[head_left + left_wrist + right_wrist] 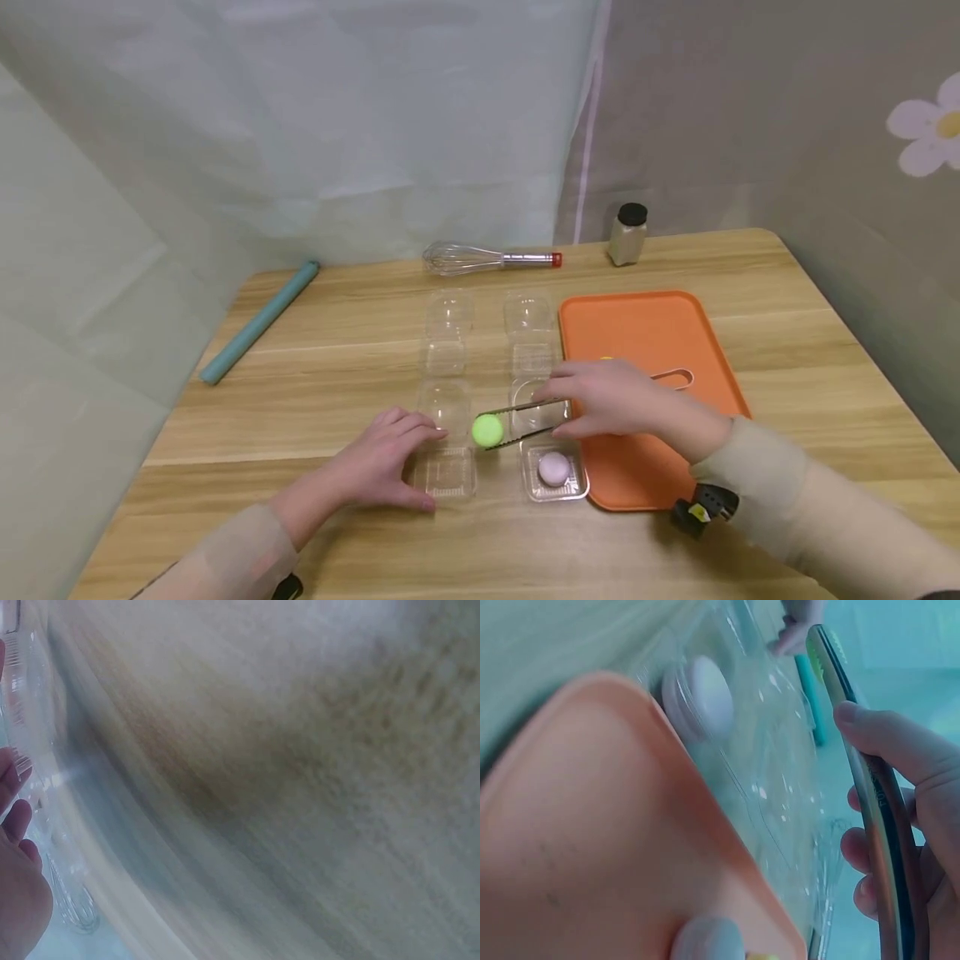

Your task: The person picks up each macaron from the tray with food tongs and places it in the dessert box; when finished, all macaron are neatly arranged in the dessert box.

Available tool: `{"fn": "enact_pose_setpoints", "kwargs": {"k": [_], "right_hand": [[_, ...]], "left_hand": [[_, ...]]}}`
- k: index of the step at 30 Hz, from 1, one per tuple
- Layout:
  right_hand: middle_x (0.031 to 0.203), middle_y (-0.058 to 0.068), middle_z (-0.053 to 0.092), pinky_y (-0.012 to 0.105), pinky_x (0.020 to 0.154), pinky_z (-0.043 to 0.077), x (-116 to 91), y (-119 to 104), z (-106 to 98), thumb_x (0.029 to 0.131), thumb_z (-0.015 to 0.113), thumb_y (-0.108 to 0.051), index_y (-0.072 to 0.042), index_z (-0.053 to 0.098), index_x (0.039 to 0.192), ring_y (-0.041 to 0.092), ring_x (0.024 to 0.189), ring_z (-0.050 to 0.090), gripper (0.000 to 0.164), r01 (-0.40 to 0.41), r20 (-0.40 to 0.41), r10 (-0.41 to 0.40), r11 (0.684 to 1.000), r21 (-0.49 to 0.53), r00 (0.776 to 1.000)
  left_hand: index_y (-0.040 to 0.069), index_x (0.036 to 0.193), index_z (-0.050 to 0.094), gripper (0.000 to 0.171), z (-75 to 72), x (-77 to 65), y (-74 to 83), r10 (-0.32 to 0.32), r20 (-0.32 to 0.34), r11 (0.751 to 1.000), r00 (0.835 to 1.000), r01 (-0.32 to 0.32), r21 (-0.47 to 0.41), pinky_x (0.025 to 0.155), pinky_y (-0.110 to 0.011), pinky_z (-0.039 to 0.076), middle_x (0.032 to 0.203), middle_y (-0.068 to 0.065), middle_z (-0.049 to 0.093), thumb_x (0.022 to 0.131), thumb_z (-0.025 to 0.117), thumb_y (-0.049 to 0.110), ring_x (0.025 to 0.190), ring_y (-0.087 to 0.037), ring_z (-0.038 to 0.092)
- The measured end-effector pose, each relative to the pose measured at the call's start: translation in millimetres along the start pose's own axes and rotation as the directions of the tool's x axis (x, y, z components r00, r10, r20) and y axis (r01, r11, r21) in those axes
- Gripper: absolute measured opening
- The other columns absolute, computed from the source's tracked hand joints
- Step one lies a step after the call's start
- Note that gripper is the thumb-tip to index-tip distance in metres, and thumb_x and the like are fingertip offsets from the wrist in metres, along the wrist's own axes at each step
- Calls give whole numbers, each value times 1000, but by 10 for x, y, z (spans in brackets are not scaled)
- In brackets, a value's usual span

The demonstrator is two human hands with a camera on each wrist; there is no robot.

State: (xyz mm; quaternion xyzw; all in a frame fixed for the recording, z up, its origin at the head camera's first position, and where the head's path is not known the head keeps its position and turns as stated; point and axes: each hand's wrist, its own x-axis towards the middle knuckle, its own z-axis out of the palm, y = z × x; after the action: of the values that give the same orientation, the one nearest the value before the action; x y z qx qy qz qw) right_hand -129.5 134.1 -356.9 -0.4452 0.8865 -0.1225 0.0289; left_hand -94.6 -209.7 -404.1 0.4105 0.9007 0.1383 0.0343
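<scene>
My right hand (611,398) grips metal tongs (892,847), thumb on one side and fingers on the other. Between the tong tips is a bright green macaron (487,431), held between two clear plastic boxes. The right-hand box (556,498) lies with its lid folded back and has a pale purple macaron (554,469) in its front compartment. My left hand (390,462) rests beside the left-hand box (448,477), fingers and thumb spread around its left edge. In the left wrist view that hand (22,900) shows only at the edge.
An orange tray (637,321) lies at the right; a pale macaron (709,943) and a bit of yellow show on it. More clear plastic boxes (447,354) lie behind. A whisk (491,259), a black-lidded jar (628,236) and a teal rolled mat (258,323) line the far side.
</scene>
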Motion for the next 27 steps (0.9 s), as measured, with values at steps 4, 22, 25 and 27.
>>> {"fn": "enact_pose_setpoints", "kwargs": {"k": [4,22,25,27], "right_hand": [[101,-8,57,28,58,46,71,-68,55,76,73,-39,-27,64,112,9,77,59,39,19,12,-19,1000,11,1000],[87,-10,53,28,60,46,345,-362,253,76,73,-43,-27,65,106,10,82,55,36,106,26,-103,987,-119,994],[86,-10,53,29,62,47,371,-403,283,75,72,-45,-27,64,105,10,78,55,36,122,32,-119,982,-146,992],[86,-10,53,29,61,47,384,-426,297,76,72,-46,-27,64,106,9,76,55,36,118,50,-111,981,-156,993]], "left_hand": [[9,122,57,84,10,-10,-12,5,-8,1000,1000,-5,10,90,-38,35,119,2,56,61,74,64,103,-15,43],[10,119,60,84,16,23,-26,22,-19,999,1000,-21,24,91,-38,36,116,2,57,58,74,67,104,-16,44],[11,118,60,85,20,18,-23,21,-20,999,1000,-20,34,91,-38,36,115,3,57,57,74,68,104,-16,44],[11,118,60,85,21,11,-21,16,-16,999,1000,-16,36,90,-38,36,115,3,57,57,74,68,104,-15,44]]}}
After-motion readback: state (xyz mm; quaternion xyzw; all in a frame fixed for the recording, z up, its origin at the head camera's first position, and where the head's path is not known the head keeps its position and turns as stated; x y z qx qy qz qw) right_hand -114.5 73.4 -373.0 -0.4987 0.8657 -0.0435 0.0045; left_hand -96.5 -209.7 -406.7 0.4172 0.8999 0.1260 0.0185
